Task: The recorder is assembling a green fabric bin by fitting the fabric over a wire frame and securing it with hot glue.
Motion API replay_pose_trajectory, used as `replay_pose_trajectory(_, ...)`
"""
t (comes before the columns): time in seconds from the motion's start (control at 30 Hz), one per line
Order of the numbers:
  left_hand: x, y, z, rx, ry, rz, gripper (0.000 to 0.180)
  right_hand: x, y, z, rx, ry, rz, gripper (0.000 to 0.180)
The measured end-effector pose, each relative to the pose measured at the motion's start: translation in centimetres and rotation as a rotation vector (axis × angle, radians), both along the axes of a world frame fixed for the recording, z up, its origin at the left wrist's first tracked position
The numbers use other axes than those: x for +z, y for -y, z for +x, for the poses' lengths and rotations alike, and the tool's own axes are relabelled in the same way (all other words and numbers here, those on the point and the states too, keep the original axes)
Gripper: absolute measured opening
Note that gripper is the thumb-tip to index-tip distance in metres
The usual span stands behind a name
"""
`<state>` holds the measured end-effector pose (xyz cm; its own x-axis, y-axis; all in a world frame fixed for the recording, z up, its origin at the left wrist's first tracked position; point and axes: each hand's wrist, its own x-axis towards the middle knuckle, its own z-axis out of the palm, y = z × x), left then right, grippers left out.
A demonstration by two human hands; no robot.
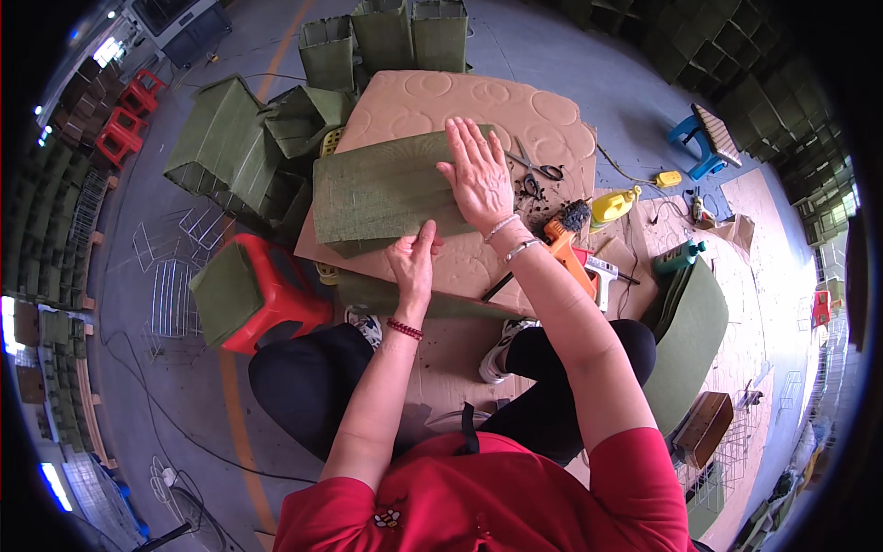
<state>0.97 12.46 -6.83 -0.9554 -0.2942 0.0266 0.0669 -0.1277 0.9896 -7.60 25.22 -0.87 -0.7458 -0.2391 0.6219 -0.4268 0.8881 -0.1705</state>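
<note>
A green, fabric-like box (377, 189) lies on its side on a cardboard-topped work surface (552, 110) in front of me. Flat on its right part rests my right hand (478, 179), fingers stretched out and pointing away from me. My left hand (414, 262) grips the box's near edge, its thumb raised at the side and its fingers curled, partly hidden. Just right of the box are black-handled scissors (550, 172) and dark scraps. Closer to my right forearm lie an orange tool (563, 247) and a red-and-white glue gun (602, 276).
A yellow bottle (612, 207) and a dark green bottle (679, 258) stand to the right, beside curved green sheets (690, 345). More green boxes (210, 138) are at the left and back. A red stool (276, 285) and wire frames (175, 299) sit left; a blue stool (706, 152) far right.
</note>
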Motion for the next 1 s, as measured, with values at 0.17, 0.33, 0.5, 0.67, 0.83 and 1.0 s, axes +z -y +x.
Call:
replay_pose_trajectory(0.17,-1.1,0.1,-0.3,0.022,0.007,0.016,0.047,0.1,0.3,0.0,-0.022,0.014,-0.001,0.063)
replay_pose_trajectory(0.33,-1.2,-0.2,-0.6,0.020,0.007,0.029,0.046,0.2,0.2,0.2,-0.047,-0.004,0.027,0.064)
replay_pose_trajectory(0.5,-1.7,-0.4,-1.2,0.026,0.015,0.098,0.045,0.4,0.3,0.2,-0.054,0.019,0.013,0.062)
replay_pose_trajectory(0.67,-1.9,0.2,-1.4,0.004,-0.044,0.182,0.044,0.9,3.5,1.1,0.002,0.001,-0.045,0.058)
replay_pose_trajectory(0.83,-0.6,2.3,-0.4,-0.048,0.025,0.114,0.052,-0.3,3.8,0.6,0.018,0.043,-0.066,0.058)
replay_pose_trajectory(1.0,1.4,3.8,0.1,-0.019,0.036,-0.042,0.060,0.0,4.1,0.8,0.005,0.064,-0.064,0.056)
